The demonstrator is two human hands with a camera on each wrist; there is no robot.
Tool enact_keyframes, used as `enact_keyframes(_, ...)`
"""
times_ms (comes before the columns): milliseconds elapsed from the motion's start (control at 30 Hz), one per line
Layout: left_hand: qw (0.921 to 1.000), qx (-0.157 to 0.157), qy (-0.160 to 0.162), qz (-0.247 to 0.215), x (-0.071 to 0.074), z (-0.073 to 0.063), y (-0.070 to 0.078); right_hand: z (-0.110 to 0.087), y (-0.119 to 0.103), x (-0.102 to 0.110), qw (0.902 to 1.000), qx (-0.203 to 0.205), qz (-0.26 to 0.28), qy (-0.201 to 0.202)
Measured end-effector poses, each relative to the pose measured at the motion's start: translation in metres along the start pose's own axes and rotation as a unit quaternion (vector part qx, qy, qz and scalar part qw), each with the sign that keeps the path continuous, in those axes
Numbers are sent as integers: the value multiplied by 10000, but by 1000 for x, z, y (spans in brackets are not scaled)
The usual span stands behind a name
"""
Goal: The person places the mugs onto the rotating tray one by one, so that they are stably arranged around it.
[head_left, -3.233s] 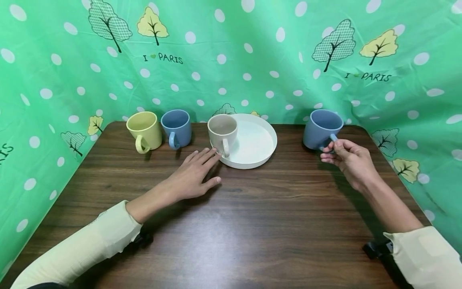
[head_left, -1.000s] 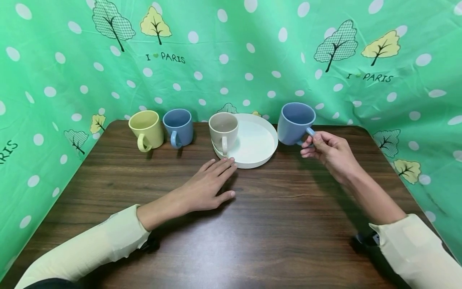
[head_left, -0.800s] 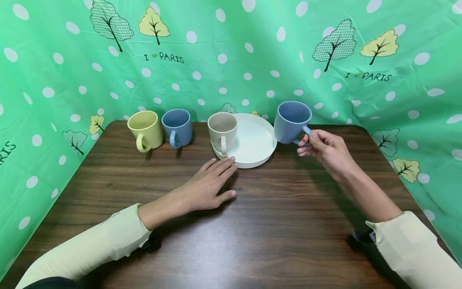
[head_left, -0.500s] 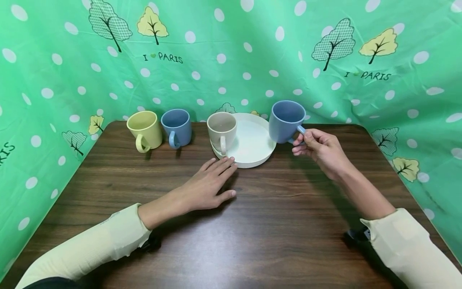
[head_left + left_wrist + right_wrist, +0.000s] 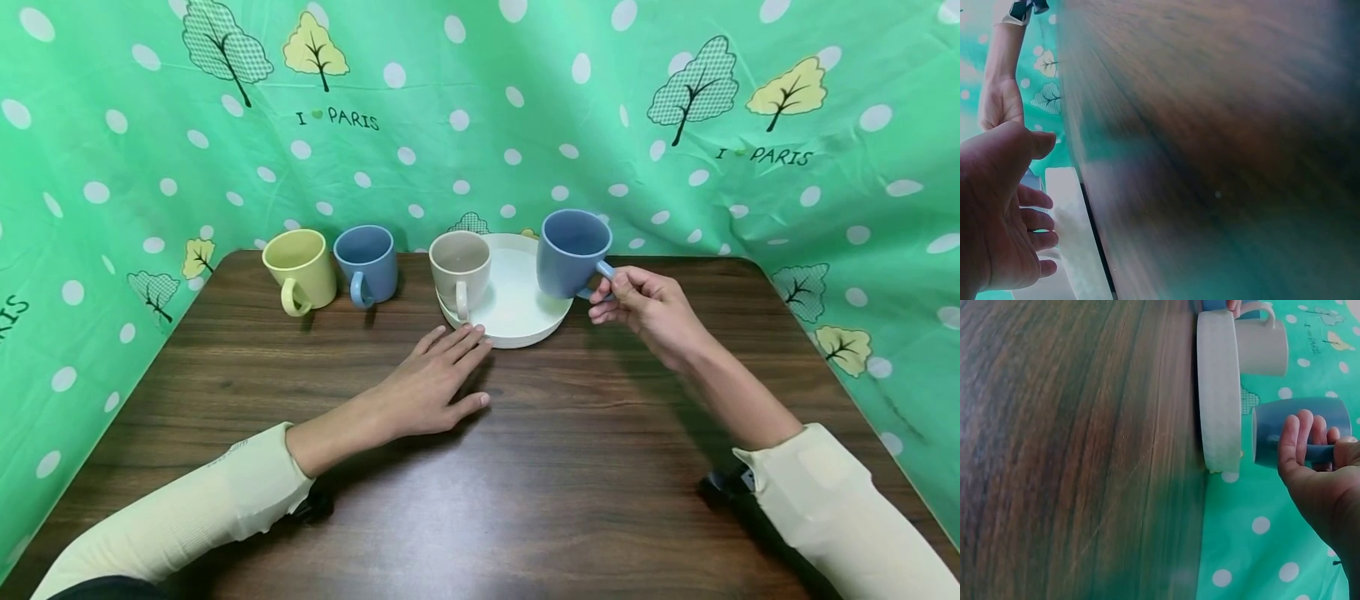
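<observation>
My right hand [image 5: 652,312] grips a blue mug [image 5: 572,254] by its handle, fingers curled round it. In the right wrist view the mug [image 5: 1272,428] hangs upright above the level of the tray's rim, apart from it. The round white tray [image 5: 517,308] lies on the table with a light grey mug [image 5: 459,275] standing on its left side. My left hand [image 5: 435,383] lies with fingers spread, fingertips right at the tray's front rim. In the left wrist view this hand [image 5: 1004,206] shows straight, relaxed fingers beside the tray [image 5: 1075,231].
Left of the tray, a second blue mug [image 5: 367,267] and a yellow mug [image 5: 300,271] stand side by side near the back edge. The dark wooden table [image 5: 480,492] backs onto a green patterned curtain [image 5: 465,100].
The blue mug in my right hand was lifted from the table's right side and moved left until it overlaps the tray's right part. My left hand shifted slightly right and nearer, then stayed.
</observation>
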State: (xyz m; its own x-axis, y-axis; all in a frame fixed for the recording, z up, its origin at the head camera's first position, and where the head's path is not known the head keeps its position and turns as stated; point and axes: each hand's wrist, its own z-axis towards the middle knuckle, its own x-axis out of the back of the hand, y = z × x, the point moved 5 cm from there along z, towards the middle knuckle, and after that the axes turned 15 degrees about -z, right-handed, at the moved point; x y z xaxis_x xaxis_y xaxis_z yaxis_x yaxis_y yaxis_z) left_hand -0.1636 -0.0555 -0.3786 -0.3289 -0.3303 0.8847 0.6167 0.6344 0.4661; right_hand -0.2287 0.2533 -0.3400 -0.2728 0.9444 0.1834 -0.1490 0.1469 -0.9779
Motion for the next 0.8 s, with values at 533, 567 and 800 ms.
enact_keyframes(533, 9999, -52, 135, 56, 1, -1, -7, 4, 9, -26, 9982, 69, -71, -589)
enact_keyframes(567, 9999, -54, 144, 69, 1, -1, -7, 5, 9, -27, 9980, 83, -64, -622)
enact_keyframes(800, 9997, -47, 226, 113, 2, 0, -9, 8, 15, -35, 9970, 159, -145, -748)
